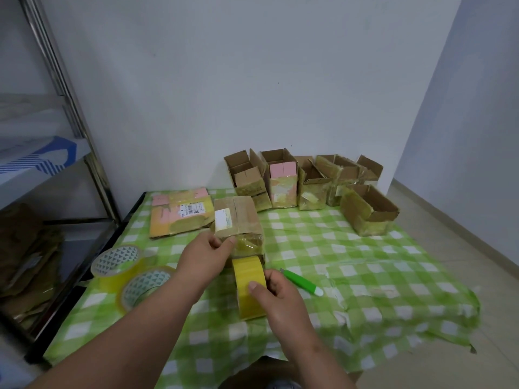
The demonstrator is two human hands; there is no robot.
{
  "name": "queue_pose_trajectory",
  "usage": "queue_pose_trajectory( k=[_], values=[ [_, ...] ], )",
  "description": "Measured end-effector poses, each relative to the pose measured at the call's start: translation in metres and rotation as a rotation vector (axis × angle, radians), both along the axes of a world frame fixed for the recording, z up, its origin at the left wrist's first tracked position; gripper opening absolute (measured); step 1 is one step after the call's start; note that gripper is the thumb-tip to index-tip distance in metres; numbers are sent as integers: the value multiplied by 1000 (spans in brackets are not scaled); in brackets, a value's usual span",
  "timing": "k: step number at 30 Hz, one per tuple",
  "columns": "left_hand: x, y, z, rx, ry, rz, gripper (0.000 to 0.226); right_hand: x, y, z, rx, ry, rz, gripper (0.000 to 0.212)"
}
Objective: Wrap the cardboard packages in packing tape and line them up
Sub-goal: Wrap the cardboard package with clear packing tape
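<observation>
A closed cardboard package [238, 220] with a white label lies in the middle of the green checked cloth [351, 262]. My left hand [206, 255] grips its near left corner, thumb against the front face. My right hand [276, 297] grips a yellow roll of packing tape [248, 282], held upright just in front of the package, thumb on the roll's outer face. A stretch of clear tape shines on the package's near end.
Several open, taped cardboard boxes [309, 181] stand in a row at the back by the wall. A flattened box [179, 217] lies at the back left. Two more tape rolls [134, 272] sit at the left. A green utility knife [302, 282] lies right of my hand.
</observation>
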State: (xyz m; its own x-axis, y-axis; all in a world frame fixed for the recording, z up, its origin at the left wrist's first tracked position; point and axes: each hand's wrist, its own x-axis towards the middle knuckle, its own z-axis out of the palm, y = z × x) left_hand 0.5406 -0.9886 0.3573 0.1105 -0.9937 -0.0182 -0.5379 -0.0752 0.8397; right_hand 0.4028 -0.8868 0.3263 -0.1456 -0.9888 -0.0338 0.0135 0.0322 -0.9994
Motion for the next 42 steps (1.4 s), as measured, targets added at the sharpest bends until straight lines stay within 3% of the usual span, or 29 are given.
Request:
queue_pose_trajectory(
  k=[7,12,16,18,20,22,25,28,35,42],
  values=[
    [-5,16,7,217,284,-94,37,-1,2,6,15,47,16,8],
    [-7,18,7,236,378,-68,35,-8,3,8,10,72,36,6],
    [-7,18,4,236,426,-75,26,-20,-4,5,51,163,-97,19],
    [-6,18,1,251,461,-74,25,-28,-12,2,52,323,-188,15],
    [-4,17,-1,267,492,-76,26,-37,-23,-4,55,672,-260,12],
    [-4,17,-2,282,508,-78,30,-47,-32,-12,97,972,-270,33],
    [-4,16,-1,298,528,-78,37,-59,-44,-24,231,1172,-140,52],
    [-4,15,0,318,533,-91,34,-65,-50,-32,266,1320,-86,40],
    [-4,17,2,320,543,-92,31,-67,-54,-24,218,1351,-131,29],
    [-6,22,4,309,551,-82,25,-67,-49,-6,101,1018,-210,19]
  ],
)
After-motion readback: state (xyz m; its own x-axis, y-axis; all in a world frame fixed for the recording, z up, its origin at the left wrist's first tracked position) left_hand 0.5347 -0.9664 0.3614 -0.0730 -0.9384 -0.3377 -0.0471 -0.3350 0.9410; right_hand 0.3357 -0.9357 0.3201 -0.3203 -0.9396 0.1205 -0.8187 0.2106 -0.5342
